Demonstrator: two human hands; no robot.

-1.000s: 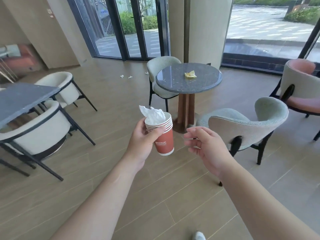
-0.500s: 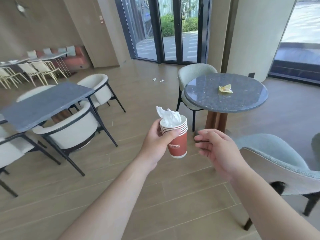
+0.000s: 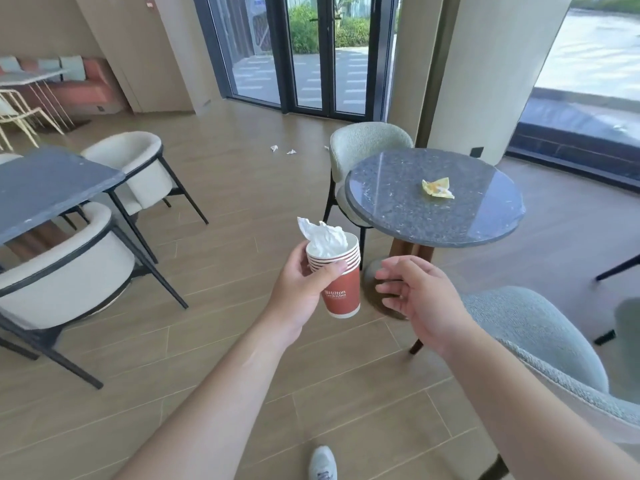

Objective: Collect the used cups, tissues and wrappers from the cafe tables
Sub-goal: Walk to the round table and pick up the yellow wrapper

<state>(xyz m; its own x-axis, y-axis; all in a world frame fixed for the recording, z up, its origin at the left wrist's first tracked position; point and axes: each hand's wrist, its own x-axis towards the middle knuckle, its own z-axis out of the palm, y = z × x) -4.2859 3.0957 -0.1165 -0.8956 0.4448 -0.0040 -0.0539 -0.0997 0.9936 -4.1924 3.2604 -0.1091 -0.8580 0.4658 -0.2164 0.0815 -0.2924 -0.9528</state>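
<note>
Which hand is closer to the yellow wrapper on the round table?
Right. The right hand hangs empty below the table's near edge, under the yellow wrapper; the left hand, gripping the cup stack, is farther left.

Wood-plank floor (image 3: 214, 348), a round speckled desk (image 3: 398, 202) among cushioned chairs (image 3: 367, 140), dark-framed glass doors (image 3: 325, 57) letting in bright daylight.

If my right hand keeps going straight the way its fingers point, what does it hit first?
Most likely the stack of red cups held in the left hand; the right hand points left toward it, though depth is unclear.
</note>
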